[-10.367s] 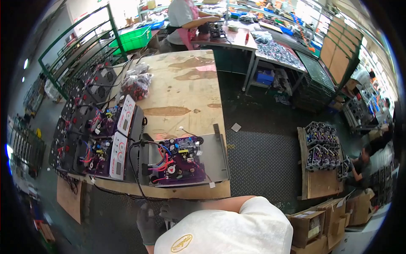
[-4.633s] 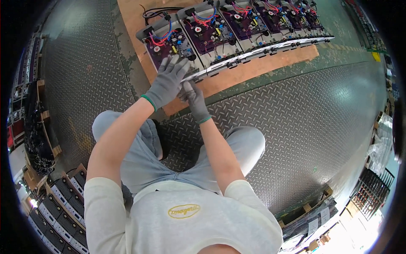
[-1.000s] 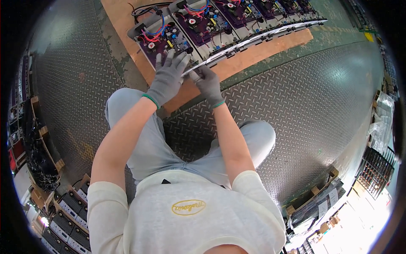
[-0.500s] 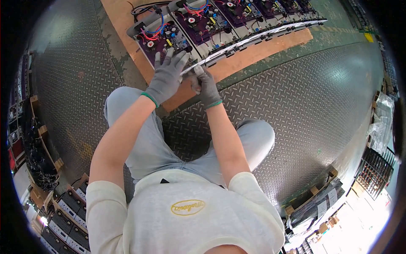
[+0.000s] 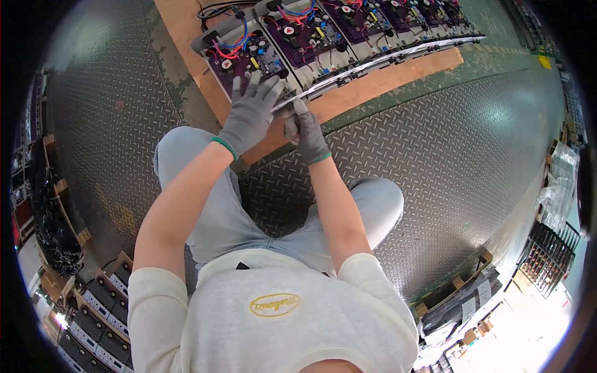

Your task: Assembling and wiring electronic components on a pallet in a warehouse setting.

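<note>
A row of open electronic units with purple circuit boards and red and blue wires lies ahead of me. A long white-edged front strip runs along the units' near side. My left hand, in a grey glove with a green cuff, rests with fingers stretched over the near end of the leftmost unit. Beside it, at the strip's near left end, my right hand, gloved alike, has curled fingers and its thumb up against the strip. Whatever lies within those fingers is hidden.
The units lie on a brown board over a dark tread-plate floor. Black cables loop behind the leftmost unit. Stacked black-and-white devices stand at the lower left; wrapped goods lie at the lower right.
The units and both hands appear slightly farther right and lower in view. My right hand stays curled at the strip's end; my left stays spread on the unit.
</note>
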Demonstrator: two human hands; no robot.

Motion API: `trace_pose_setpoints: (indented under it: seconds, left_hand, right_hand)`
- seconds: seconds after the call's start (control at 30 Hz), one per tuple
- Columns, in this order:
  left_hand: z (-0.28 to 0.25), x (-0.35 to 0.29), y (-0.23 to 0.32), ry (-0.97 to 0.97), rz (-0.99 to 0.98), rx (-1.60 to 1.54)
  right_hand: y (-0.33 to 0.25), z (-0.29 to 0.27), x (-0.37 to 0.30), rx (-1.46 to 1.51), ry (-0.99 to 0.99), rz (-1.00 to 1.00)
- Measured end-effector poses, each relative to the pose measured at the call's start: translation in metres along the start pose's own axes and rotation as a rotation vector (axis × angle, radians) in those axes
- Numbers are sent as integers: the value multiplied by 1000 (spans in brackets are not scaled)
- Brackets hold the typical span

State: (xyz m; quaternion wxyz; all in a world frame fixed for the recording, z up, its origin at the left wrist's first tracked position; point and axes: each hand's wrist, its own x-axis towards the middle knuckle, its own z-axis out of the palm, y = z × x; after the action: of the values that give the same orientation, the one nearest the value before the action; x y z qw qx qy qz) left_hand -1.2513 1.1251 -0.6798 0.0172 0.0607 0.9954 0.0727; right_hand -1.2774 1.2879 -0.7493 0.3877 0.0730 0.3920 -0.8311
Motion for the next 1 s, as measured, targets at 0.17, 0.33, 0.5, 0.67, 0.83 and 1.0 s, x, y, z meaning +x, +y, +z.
trace_pose_setpoints:
  seconds: [0.17,0.33,0.5,0.67,0.83,1.0]
  left_hand:
    - [5,-2,2,-23,-9,-2]
    - [9,-2,-1,7,0,-8]
    - [6,3,-1,-29,-7,26]
    - [6,0,-4,4,0,33]
    - [7,0,2,5,14,26]
    - [6,1,4,0,31,-34]
  right_hand:
    - [-8,2,-3,-834,175,-294]
    - [-16,9,6,-1322,206,-369]
    - [-22,5,8,-1518,260,-602]
    - [-24,8,10,-1647,181,-760]
    - [-14,1,8,-1516,243,-631]
    - [-11,-32,-1,-807,255,-259]
